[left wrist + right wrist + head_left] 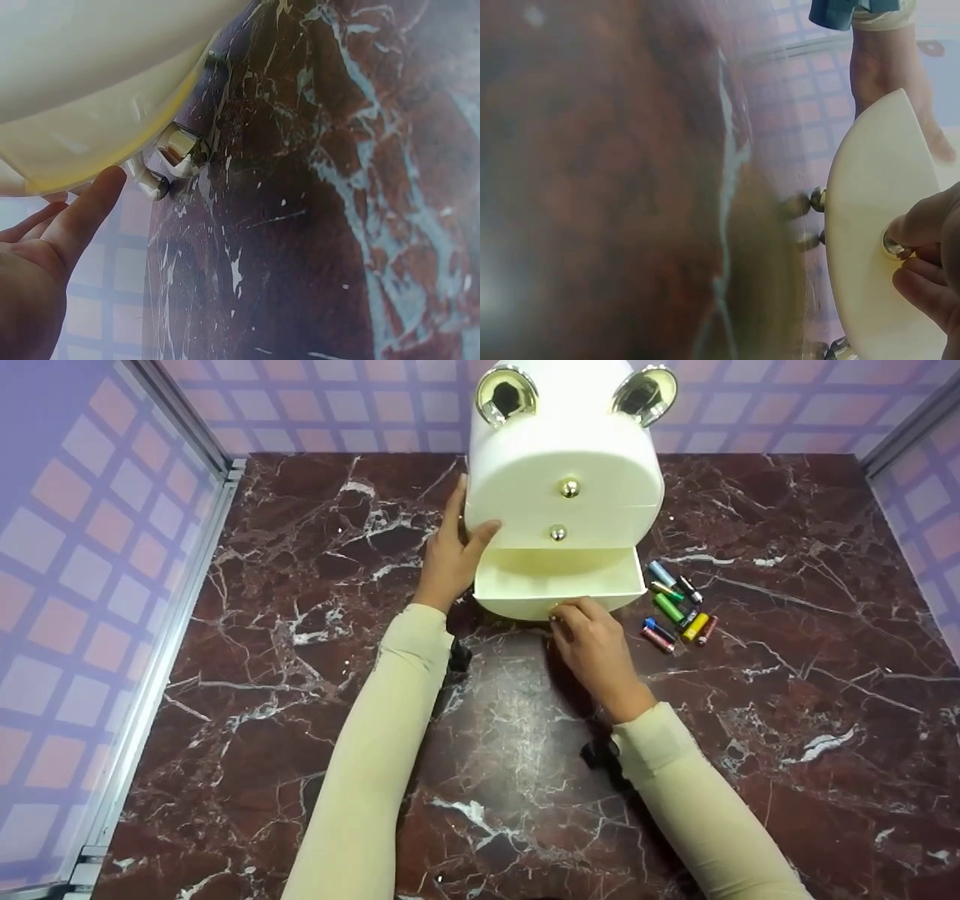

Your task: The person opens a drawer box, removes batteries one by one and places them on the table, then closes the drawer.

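A white rounded drawer box (525, 499) has its bottom drawer (514, 608) pulled out, and bare inner surface shows inside it. My right hand (598, 649) is at the drawer's curved front. In the right wrist view, its thumb and fingers pinch the shiny round knob (894, 246). Against the left side of the box rests my left hand (450, 553), fingers extended along the wall and thumb toward the front face. The left wrist view shows that hand (45, 262) with its fingertips at the box's lower edge. Two upper knobs stay untouched.
Several loose batteries (669, 607) in various colours lie on the dark marbled table (315, 585), just right of the drawer. Two gold-rimmed round ornaments (507, 396) stick up from the top of the box. A checkered wall (360, 405) stands behind it.
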`<state>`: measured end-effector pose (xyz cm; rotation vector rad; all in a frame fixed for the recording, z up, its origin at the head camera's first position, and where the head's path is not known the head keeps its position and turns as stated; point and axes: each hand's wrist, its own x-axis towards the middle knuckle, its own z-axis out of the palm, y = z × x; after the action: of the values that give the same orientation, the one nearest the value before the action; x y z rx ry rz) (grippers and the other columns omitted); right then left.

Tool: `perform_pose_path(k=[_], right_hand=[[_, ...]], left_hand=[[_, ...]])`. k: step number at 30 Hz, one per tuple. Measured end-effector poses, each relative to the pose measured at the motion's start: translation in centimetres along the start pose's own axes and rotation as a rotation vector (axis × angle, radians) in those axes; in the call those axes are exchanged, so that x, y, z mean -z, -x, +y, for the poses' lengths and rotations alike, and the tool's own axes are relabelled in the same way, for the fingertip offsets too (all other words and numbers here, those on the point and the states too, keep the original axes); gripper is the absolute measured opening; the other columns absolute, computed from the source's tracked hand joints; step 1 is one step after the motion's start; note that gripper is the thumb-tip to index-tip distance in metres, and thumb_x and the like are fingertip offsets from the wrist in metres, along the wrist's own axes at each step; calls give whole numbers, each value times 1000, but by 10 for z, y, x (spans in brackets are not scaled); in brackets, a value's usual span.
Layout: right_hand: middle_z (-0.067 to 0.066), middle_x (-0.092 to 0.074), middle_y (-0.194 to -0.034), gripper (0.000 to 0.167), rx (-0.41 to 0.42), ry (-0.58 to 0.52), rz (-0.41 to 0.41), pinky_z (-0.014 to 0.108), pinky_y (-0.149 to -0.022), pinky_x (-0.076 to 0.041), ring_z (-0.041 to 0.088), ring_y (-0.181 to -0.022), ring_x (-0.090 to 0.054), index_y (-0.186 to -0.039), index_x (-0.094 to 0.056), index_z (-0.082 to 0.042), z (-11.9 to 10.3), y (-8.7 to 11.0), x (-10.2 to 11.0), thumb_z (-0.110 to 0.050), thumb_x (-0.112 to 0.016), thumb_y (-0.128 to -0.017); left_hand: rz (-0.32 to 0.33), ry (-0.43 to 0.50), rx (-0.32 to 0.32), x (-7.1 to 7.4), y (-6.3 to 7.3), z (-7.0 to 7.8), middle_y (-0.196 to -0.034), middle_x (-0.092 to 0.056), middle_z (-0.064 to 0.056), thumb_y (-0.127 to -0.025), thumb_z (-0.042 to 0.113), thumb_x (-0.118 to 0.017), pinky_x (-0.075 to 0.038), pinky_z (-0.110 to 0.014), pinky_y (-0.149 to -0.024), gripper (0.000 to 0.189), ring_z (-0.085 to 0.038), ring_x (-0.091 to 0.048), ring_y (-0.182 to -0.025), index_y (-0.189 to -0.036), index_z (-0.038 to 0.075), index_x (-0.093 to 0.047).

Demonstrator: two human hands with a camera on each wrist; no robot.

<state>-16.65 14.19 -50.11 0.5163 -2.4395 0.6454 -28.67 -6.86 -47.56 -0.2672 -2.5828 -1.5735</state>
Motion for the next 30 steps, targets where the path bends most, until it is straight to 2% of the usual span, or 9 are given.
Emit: perform_pose_path(k=[3,9,14,18,22,27,30], right_hand=[[10,-68,-94,8,-2,-3,8,36,-81,-56,27,-88,-65,-94,-72,-2,1,-4,-2,-4,-69,-87],[11,-68,-93,8,-3,11,13,37,-80,-56,27,-86,-66,-93,-72,-2,6,-12,-7,-4,-70,-85],[11,-67,-93,8,3,11,3,36,-80,-56,27,-86,-65,-94,-72,-1,10,-20,-11,-5,-69,-87],[12,-67,-93,9,-3,10,-4,37,-79,-56,28,-86,-65,-94,-71,0,13,-25,-12,-4,-68,-87],[13,-67,-93,8,-5,4,-8,38,-79,-56,29,-86,-65,-93,-71,0,16,-30,-13,-4,-68,-87],[13,-67,-95,8,-16,0,-26,39,-79,-56,30,-86,-65,-93,-71,0,19,-36,-16,-3,-67,-87],[13,-67,-95,9,-27,2,-41,39,-80,-56,30,-87,-66,-94,-71,0,20,-38,-17,-3,-66,-87]], left_hand=[[1,19,3,0,0,0,-125,-65,-14,-87,64,-56,-54,-36,-94,84,-21,-66,-105,-155,40,-13],[-4,37,21,0,1,-1,-125,-66,-12,-85,66,-57,-53,-36,-96,83,-20,-67,-105,-152,48,-12],[1,35,28,0,1,0,-129,-65,-11,-86,65,-58,-51,-35,-99,82,-19,-67,-106,-153,45,-14],[1,43,30,0,1,1,-124,-67,-9,-87,62,-59,-52,-35,-96,81,-17,-68,-101,-153,43,-16],[-1,62,11,0,1,1,-109,-70,-6,-89,58,-59,-53,-32,-88,80,-14,-65,-91,-154,40,-17],[1,62,9,0,2,-1,-107,-69,-4,-91,55,-59,-52,-28,-87,79,-11,-64,-92,-155,38,-17],[5,54,23,0,4,-1,-107,-69,-4,-90,57,-59,-52,-29,-90,78,-11,-64,-94,-154,41,-17]])
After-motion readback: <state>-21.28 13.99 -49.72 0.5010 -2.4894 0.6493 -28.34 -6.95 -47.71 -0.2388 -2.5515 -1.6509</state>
